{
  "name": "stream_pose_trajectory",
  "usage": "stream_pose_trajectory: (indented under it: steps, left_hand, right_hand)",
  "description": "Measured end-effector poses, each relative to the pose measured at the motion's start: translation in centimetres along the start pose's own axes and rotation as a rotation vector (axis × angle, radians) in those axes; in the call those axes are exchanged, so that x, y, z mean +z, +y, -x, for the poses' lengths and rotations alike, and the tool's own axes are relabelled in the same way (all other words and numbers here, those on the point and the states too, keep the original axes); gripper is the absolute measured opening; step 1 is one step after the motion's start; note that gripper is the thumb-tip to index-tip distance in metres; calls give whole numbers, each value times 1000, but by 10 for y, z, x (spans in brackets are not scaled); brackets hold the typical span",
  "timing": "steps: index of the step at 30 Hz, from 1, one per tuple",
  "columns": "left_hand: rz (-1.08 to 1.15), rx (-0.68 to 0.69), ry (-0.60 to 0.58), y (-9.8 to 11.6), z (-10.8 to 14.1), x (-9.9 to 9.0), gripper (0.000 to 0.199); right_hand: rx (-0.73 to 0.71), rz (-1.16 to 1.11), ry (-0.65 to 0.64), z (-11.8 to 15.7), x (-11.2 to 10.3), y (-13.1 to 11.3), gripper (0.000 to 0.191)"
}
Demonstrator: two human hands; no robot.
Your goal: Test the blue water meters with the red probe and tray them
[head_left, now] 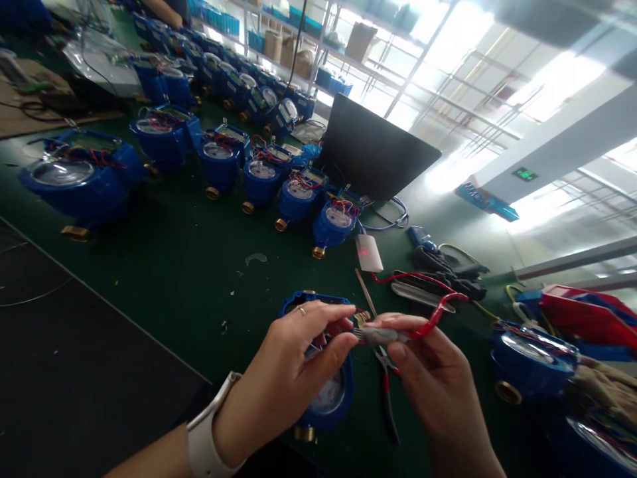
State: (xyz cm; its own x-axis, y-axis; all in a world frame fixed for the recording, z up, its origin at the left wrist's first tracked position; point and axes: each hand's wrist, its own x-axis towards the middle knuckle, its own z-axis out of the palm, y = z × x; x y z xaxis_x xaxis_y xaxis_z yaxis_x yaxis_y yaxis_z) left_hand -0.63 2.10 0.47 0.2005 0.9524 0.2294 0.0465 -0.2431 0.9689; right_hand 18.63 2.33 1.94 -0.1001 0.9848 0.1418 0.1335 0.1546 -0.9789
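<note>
Holding grey plug [381, 336] near blue meter [323, 419], pinched firmly in right hand [438, 378], probably to steady pins [359, 334] toward left hand [286, 358], part-curled; cannot tell if gripping.

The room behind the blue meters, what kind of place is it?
Probably a factory workshop: rows of blue meters, pliers on the green bench, and shelves of boxes.

Both hands [318, 372] at grey connector [383, 335], red cable [438, 315] attached.
</note>
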Motion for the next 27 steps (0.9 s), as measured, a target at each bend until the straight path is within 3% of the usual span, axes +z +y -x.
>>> stream_pose_trajectory:
  steps: [3, 10, 17, 21, 24, 27]
  left_hand:
    - [60, -66, -25, 4, -3, 3, 10]
    - [107, -111, -59, 7, 1, 6, 25]
    - [9, -124, 113, 4, 5, 0, 36]
    - [96, -139, 45, 3, 4, -3, 43]
    - [208, -133, 46, 6, 2, -1, 12]
    - [355, -189, -15, 8, 1, 3, 31]
  right_hand:
    - [-17, 2, -26, 0, 2, -3, 13]
    - [-4, -49, -8, 4, 9, -3, 12]
    - [3, -167, 113, 8, 6, 2, 13]
    - [26, -145, 85, 7, 5, 1, 12]
    - [30, -154, 89, 6, 8, 0, 12]
    - [44, -176, 74, 7, 11, -1, 13]
